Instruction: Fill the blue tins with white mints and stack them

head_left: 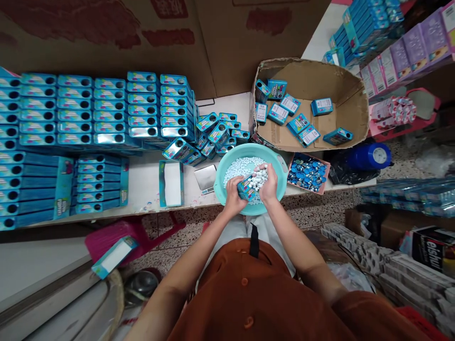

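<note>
A turquoise basin (220, 173) holds many small white candies (241, 166) at the table's front edge. Over it, my left hand (235, 195) grips a small blue tin (246, 188), its fingers wrapped round the side. Right beside the tin, my right hand (268, 184) is cupped round a heap of white candies (259, 179), which lies against the tin's edge. More blue tins (218, 133) lie in a loose pile just behind the basin.
Stacked blue tins (142, 106) fill the table's left side. Behind the basin at right stands a cardboard box (320, 76) with several tins. A tray of blue caps (308, 173) sits right of the basin, a small scale (205, 179) and blue carton (172, 183) left.
</note>
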`<state>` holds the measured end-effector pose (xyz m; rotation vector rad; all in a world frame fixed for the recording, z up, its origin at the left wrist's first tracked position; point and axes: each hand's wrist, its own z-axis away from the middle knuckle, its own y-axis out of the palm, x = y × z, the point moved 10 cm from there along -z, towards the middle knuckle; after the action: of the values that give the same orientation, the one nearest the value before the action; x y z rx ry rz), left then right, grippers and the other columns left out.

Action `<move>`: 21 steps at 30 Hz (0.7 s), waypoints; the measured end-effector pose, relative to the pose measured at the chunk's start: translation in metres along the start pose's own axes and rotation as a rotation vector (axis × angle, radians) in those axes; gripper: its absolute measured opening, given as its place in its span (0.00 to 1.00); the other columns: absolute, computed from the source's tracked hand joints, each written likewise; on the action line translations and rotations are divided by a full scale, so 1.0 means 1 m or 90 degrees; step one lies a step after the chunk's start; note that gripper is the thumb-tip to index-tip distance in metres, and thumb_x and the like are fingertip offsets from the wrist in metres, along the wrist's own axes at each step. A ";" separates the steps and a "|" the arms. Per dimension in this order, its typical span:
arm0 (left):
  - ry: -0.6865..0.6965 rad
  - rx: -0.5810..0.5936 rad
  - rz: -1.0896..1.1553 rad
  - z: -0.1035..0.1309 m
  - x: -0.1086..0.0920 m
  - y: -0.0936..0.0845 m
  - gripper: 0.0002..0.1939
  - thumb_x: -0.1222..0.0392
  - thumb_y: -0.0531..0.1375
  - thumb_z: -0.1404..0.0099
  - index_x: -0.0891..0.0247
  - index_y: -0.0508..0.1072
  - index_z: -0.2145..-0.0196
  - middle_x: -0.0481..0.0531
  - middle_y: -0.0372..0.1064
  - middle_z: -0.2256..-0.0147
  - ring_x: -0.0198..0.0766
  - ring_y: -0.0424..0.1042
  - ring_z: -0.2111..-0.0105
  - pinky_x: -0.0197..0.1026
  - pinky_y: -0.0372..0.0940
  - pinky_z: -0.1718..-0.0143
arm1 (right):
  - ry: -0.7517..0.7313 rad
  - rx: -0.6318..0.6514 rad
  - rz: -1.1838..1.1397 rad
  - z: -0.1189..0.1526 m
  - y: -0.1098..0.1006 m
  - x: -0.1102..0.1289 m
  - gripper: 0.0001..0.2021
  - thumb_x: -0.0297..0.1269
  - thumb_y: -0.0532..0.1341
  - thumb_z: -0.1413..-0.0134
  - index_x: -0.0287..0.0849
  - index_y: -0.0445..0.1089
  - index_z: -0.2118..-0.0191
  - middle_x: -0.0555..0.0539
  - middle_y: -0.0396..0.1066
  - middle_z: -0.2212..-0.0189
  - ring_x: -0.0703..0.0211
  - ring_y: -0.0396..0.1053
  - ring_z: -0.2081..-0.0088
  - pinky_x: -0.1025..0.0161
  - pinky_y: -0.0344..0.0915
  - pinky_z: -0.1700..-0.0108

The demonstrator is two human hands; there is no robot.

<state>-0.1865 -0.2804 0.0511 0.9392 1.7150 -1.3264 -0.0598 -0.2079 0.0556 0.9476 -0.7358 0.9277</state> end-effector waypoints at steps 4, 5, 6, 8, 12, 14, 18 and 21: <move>-0.030 -0.018 0.019 -0.003 0.005 0.000 0.34 0.67 0.63 0.53 0.60 0.57 0.47 0.59 0.60 0.49 0.49 0.62 0.47 0.54 0.58 0.44 | -0.032 -0.005 0.000 0.000 0.003 0.006 0.17 0.53 0.54 0.45 0.45 0.61 0.74 0.53 0.61 0.79 0.63 0.64 0.74 0.62 0.67 0.65; -0.034 -0.017 0.023 -0.003 0.005 0.001 0.34 0.66 0.63 0.53 0.60 0.57 0.48 0.58 0.60 0.49 0.49 0.62 0.47 0.54 0.58 0.44 | -0.027 -0.008 0.006 0.000 0.003 0.006 0.17 0.54 0.54 0.45 0.46 0.60 0.73 0.54 0.60 0.79 0.63 0.63 0.75 0.62 0.67 0.65; -0.036 -0.014 0.028 -0.004 0.005 0.002 0.34 0.66 0.63 0.52 0.60 0.58 0.48 0.58 0.60 0.49 0.49 0.62 0.47 0.54 0.57 0.44 | -0.020 -0.012 0.010 0.000 0.003 0.007 0.17 0.54 0.53 0.44 0.46 0.59 0.73 0.54 0.59 0.79 0.63 0.62 0.75 0.62 0.67 0.65; -0.042 -0.008 0.046 -0.003 0.005 0.003 0.34 0.65 0.63 0.52 0.59 0.57 0.48 0.58 0.60 0.49 0.49 0.62 0.46 0.54 0.58 0.44 | -0.016 -0.015 0.013 0.000 0.005 0.009 0.17 0.55 0.51 0.44 0.47 0.59 0.73 0.54 0.59 0.79 0.63 0.62 0.75 0.61 0.67 0.65; -0.077 -0.034 0.080 -0.004 0.007 0.001 0.36 0.67 0.64 0.53 0.59 0.56 0.47 0.57 0.59 0.49 0.48 0.62 0.46 0.53 0.58 0.43 | -0.043 -0.024 0.018 0.002 0.005 0.018 0.17 0.54 0.50 0.43 0.47 0.59 0.73 0.53 0.59 0.78 0.62 0.62 0.75 0.60 0.66 0.65; -0.072 -0.033 0.089 -0.005 0.004 0.001 0.36 0.66 0.65 0.53 0.58 0.56 0.47 0.57 0.59 0.49 0.48 0.62 0.46 0.55 0.58 0.43 | -0.054 -0.027 0.034 0.003 0.005 0.022 0.17 0.54 0.50 0.42 0.47 0.59 0.72 0.54 0.59 0.78 0.62 0.62 0.75 0.60 0.66 0.65; -0.059 -0.024 0.109 -0.010 -0.001 0.000 0.34 0.64 0.66 0.52 0.55 0.58 0.49 0.55 0.61 0.49 0.48 0.63 0.46 0.56 0.60 0.44 | -0.063 -0.004 0.076 0.006 0.008 0.025 0.16 0.52 0.51 0.43 0.46 0.62 0.72 0.52 0.61 0.78 0.60 0.66 0.71 0.59 0.67 0.62; -0.047 -0.036 0.116 -0.011 -0.003 -0.002 0.34 0.65 0.66 0.52 0.55 0.58 0.49 0.55 0.61 0.50 0.48 0.64 0.47 0.56 0.61 0.45 | -0.061 0.010 0.072 0.008 0.012 0.025 0.15 0.51 0.52 0.43 0.46 0.63 0.73 0.51 0.63 0.76 0.59 0.68 0.67 0.59 0.67 0.60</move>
<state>-0.1885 -0.2704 0.0562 0.9770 1.5627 -1.1738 -0.0611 -0.2039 0.0848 0.9764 -0.8716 0.9939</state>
